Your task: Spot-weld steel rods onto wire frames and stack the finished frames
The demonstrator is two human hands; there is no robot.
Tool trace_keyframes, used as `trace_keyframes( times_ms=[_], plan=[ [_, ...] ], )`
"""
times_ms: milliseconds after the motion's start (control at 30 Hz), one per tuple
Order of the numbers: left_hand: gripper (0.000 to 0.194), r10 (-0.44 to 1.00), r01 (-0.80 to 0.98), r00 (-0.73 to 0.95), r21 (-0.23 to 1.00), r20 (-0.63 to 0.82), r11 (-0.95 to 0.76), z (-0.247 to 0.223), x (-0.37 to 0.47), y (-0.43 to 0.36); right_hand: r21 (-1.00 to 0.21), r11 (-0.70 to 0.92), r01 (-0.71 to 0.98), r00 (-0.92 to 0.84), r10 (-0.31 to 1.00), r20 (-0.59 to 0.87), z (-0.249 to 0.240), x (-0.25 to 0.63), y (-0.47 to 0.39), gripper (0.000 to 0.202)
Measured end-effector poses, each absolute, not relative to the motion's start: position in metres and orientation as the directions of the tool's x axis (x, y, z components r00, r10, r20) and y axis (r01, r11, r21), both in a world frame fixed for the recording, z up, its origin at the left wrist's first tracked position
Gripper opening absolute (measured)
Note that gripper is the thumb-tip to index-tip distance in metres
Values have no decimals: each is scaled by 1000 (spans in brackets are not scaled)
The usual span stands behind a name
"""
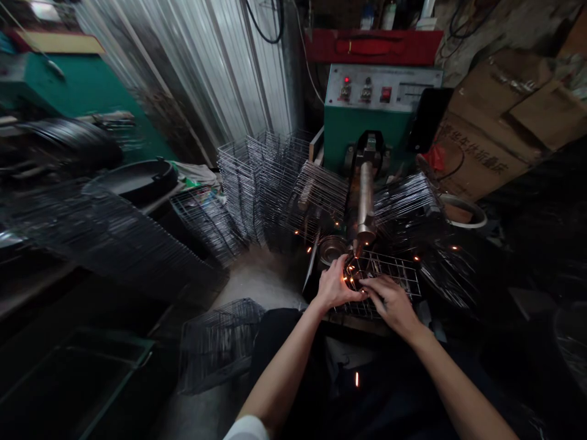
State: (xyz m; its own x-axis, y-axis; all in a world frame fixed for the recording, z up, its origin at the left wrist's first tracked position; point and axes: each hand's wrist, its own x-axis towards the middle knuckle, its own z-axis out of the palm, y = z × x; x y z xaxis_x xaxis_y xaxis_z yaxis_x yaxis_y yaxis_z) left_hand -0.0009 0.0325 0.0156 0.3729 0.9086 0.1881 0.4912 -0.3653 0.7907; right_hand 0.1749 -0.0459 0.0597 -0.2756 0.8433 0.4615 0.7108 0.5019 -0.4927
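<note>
Wire grid (403, 269) found directly beneath the tip of the metal electrode arm (365, 201), with sparks (351, 278) at the contact area and others scattered around it. Left hand (334, 286): thumb and fingers parted in a curved grip at the left side of the spark area. Right hand (392, 302): fingertips drawn close together at the near side, almost meeting the left thumb. Whether either grip has hold of the grid or of a small dark part at the contact point, I cannot tell; glare and blur hide it. In my judgement, good practice here is to seat the metal squarely under the tip, brace it evenly from both sides and hold it motionless while it sparks. Finding of concern: the fingers are bare and very near the heat (gloves would be advisable). Behind stands a green machine (342, 125), its control panel (383, 88) showing a red light. Stacked wire racks (238, 189) lie to the left, further racks (406, 195) to the right, and a cardboard box (481, 134) beyond.
</note>
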Motion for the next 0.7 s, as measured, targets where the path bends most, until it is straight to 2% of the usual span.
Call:
trace_keyframes(
  times_ms=[167, 367, 700],
  plan=[
    [114, 904, 504, 387, 780, 179, -370, 22, -3, 42, -487, 439, 755, -205, 864, 461, 59, 170, -42, 20],
    [112, 902, 485, 408, 803, 143, -347, 27, -4, 62, -485, 429, 762, -137, 839, 527, 60, 164, -23, 12],
    [109, 900, 381, 391, 856, 194, -350, 17, 3, 72, -516, 380, 768, -109, 871, 479, 60, 168, -12, 6]
  ],
)
